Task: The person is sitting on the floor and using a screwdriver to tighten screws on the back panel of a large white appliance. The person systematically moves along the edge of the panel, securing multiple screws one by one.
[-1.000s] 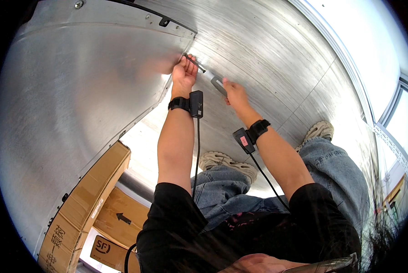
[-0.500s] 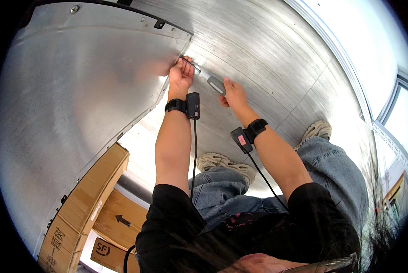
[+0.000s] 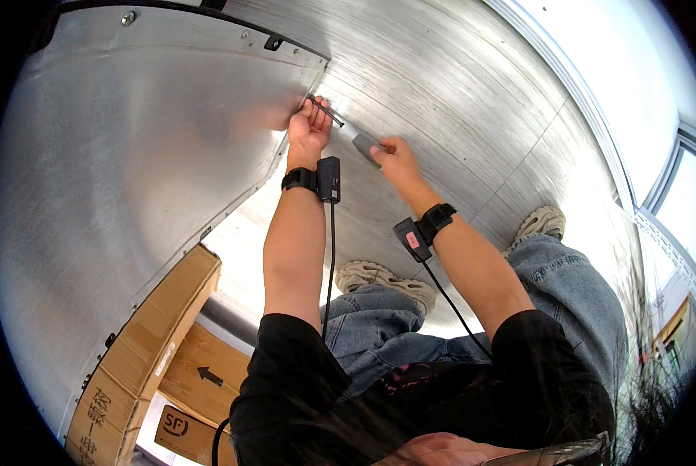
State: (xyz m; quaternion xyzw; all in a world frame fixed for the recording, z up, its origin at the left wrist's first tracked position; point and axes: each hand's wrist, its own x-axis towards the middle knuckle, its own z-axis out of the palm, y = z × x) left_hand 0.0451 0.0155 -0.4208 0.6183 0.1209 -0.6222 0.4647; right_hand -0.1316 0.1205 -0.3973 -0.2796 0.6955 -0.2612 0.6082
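Observation:
A large grey metal panel [image 3: 161,155] fills the left side. At its right edge my left hand [image 3: 309,130] is palm up, its fingers curled against a thin dark bar [image 3: 328,113]. Whether that bar is fixed to the panel cannot be made out. My right hand [image 3: 394,161] grips a screwdriver with a thick grey handle [image 3: 364,146], thumb lying along it. Its bright tip points up and left at the bar's lower end; glare hides whether they touch.
Cardboard boxes [image 3: 154,318] stand against the panel at lower left. Grey wood-look floor [image 3: 441,85] lies beyond my hands, with a white sliding-door track [image 3: 588,101] at the right. Cables [image 3: 333,256] hang from black wrist straps; my shoes [image 3: 546,220] are below.
My right hand has turned on the screwdriver's handle, its thumb moving forward and covering more of it. My left hand and the bar stay in almost the same place.

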